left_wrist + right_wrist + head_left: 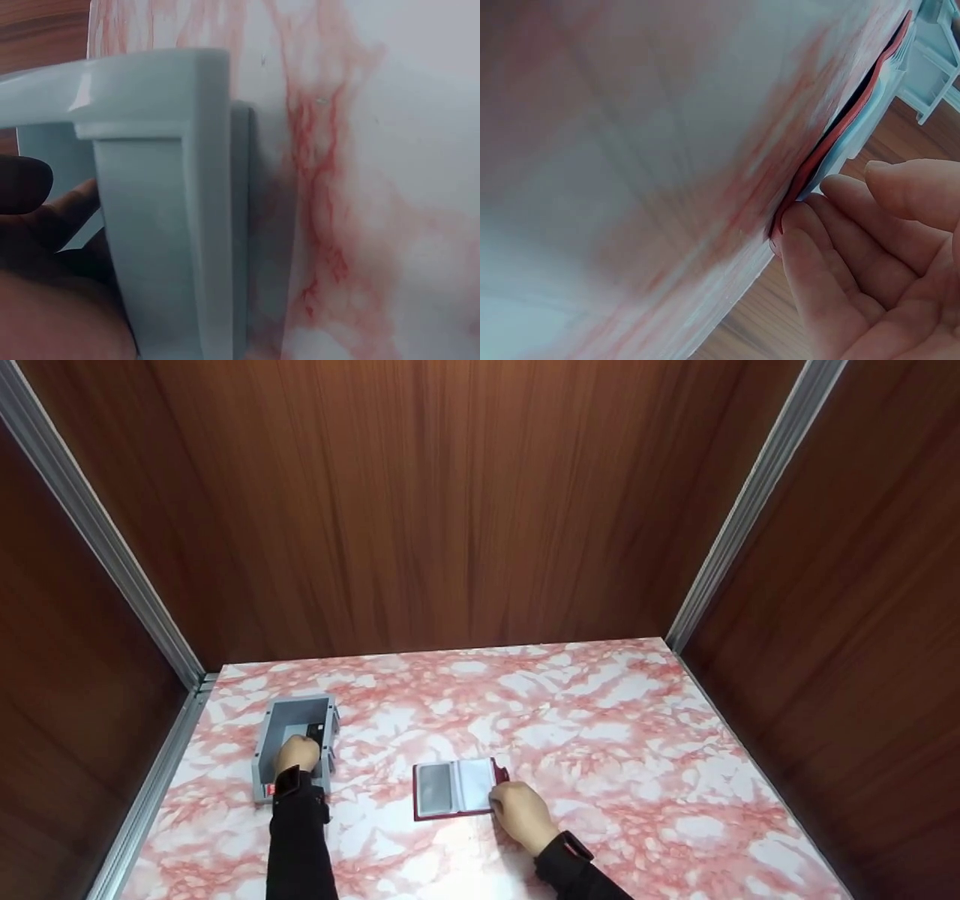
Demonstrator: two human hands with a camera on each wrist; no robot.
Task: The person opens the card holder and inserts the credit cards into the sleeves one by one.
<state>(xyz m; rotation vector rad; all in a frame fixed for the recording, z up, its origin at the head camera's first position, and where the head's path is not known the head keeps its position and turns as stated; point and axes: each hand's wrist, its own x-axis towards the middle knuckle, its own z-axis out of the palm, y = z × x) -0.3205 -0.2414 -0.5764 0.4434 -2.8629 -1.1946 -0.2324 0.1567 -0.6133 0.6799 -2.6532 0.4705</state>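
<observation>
A red-covered card holder (472, 787) lies open on the table, its clear plastic sleeves facing up. At its right edge is my right hand (523, 815); in the right wrist view its fingertips touch the red cover (840, 124), with the thumb apart from it. My left hand (298, 755) reaches down into a grey plastic bin (264, 750). Beside its fingers in the bin is a small black item (316, 732). The bin wall (150, 232) hides part of the left hand in the left wrist view, so its grip does not show clearly.
The table (600, 720) has a pink-and-white marbled top. Brown wood-grain panels (450, 510) stand at the back and both sides, with grey metal rails (757, 502) at the corners. A red label (271, 790) marks the bin's near end.
</observation>
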